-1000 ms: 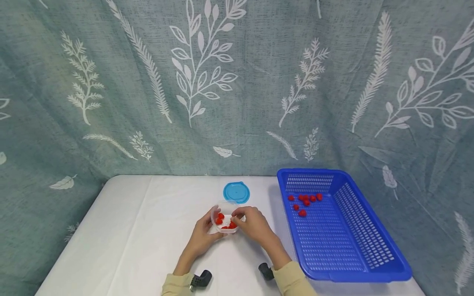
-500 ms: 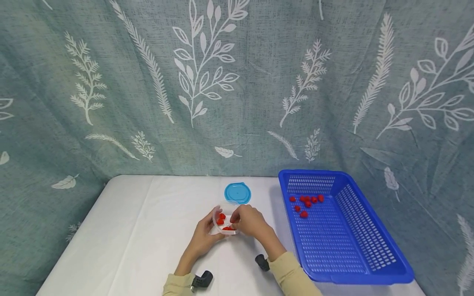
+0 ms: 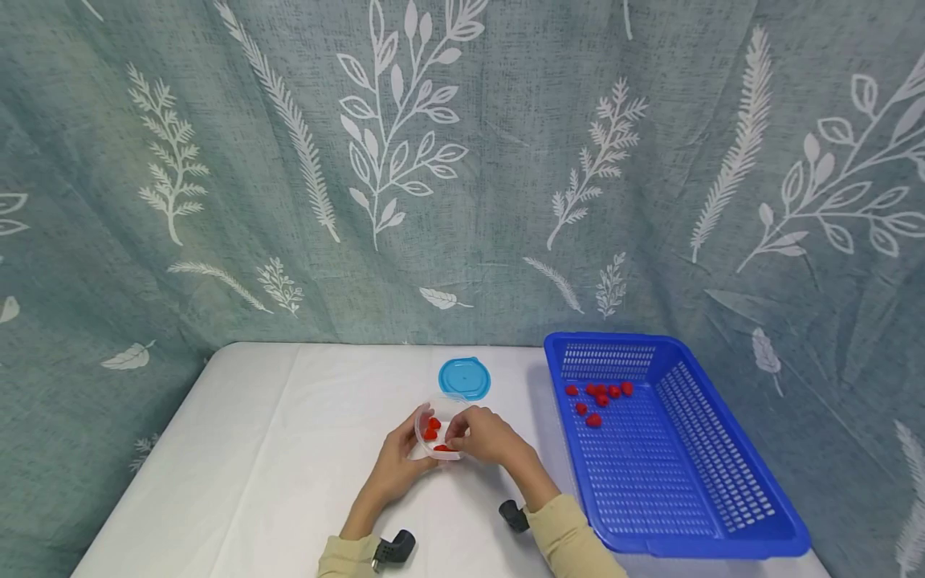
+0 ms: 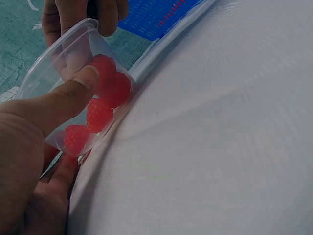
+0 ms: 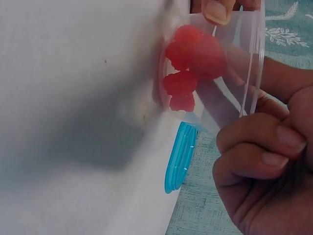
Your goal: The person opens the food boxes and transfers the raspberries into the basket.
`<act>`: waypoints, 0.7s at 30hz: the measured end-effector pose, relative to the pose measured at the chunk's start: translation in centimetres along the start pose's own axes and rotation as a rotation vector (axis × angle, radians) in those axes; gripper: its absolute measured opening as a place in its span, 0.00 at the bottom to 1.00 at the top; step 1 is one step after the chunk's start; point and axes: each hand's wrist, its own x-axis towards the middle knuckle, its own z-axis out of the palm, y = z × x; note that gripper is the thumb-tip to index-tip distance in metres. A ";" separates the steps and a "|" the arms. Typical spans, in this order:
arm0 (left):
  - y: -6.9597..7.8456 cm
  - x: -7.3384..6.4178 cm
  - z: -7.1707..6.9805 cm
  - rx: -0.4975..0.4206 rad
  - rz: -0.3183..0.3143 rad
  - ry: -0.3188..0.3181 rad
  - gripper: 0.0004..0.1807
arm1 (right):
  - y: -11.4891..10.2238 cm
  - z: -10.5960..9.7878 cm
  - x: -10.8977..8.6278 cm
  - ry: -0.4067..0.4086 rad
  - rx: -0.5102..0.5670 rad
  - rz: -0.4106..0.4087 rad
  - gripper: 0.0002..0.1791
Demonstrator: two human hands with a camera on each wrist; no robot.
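Note:
My left hand (image 3: pixel 396 459) grips a small clear plastic tub (image 5: pixel 239 29), thumb on one side and fingers on the other, close over the white table. Several red raspberries (image 4: pixel 100 115) lie along the bottom of the tub. My right hand (image 3: pixel 486 436) reaches over the rim, and its thumb and index finger are inside, pinching a raspberry (image 5: pixel 209 58) just above the others. The right hand's other fingers (image 5: pixel 259 156) are curled outside the wall. In the head view the right hand covers part of the tub's inside.
A blue lid (image 3: pixel 464 378) lies on the white table (image 3: pixel 303 449) just behind the tub. To the right stands a large blue plastic basket (image 3: pixel 694 514) with several raspberries (image 3: pixel 593 420) toward its back left. A patterned teal cloth (image 3: pixel 289 185) hangs behind the table.
My right hand rose slightly over the tub with its fingers drawn together, then dipped back toward the raspberries. My left hand has kept the tub in nearly the same place.

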 end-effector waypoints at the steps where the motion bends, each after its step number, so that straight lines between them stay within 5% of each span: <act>1: -0.1 0.0 0.0 0.000 0.001 0.001 0.48 | 0.1 0.0 0.1 -0.009 0.019 -0.002 0.02; 6: -0.3 0.0 0.0 -0.005 0.008 -0.002 0.48 | 0.4 0.0 0.4 -0.051 0.080 -0.004 0.02; 21: 0.1 0.0 -0.3 0.004 0.009 -0.023 0.49 | -0.1 -0.4 0.5 -0.079 0.009 -0.052 0.04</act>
